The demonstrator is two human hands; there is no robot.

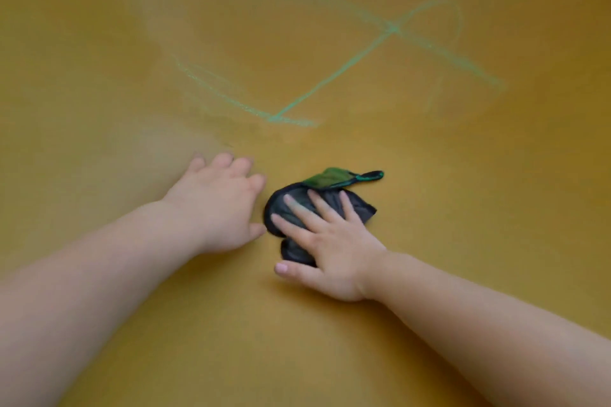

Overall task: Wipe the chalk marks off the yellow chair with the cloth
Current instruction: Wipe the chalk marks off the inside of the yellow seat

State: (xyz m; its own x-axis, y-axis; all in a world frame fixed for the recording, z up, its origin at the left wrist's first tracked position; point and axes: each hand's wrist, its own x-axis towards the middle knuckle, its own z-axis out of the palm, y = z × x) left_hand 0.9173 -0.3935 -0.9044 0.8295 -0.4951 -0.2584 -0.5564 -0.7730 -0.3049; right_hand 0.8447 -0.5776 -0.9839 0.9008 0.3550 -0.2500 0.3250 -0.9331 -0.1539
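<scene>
The yellow chair surface [429, 175] fills the whole view. Green chalk marks [334, 79] loop and cross over its far half; the left part of the loop looks fainter and smeared. A small dark cloth [291, 208] with a green patch and a green-edged strap lies on the surface just below the marks. My right hand [330, 241] presses flat on the cloth with its fingers spread and straight. My left hand [218, 205] rests flat on the bare surface right beside the cloth, fingers relaxed, thumb near the cloth's left edge.
Both forearms reach in from the bottom corners. Nothing else lies on the yellow surface, and no chair edge shows in the view.
</scene>
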